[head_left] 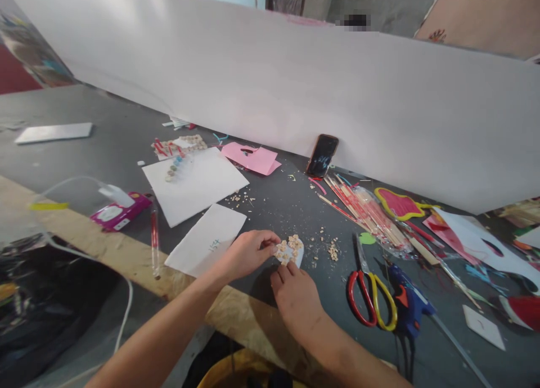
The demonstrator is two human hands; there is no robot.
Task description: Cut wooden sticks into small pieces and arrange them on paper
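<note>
A small white card piece (300, 257), rounded like a heart, lies near the table's front edge with pale wooden bits (294, 243) on its top. My left hand (251, 253) is at its left edge, fingers bent and pinched together; whatever is between the fingertips is too small to tell. From the near side my right hand (297, 298) grips the card's lower edge with curled fingers. Loose wooden bits (333, 249) lie scattered to the right of the card.
To the right are scissors (371, 301), a blue glue gun (409, 301) and bundled wooden sticks (379, 219). A phone (322, 156) leans on the white board (270, 84). White sheets (202, 180), pink paper (251, 157) and a magenta box (120, 211) lie left.
</note>
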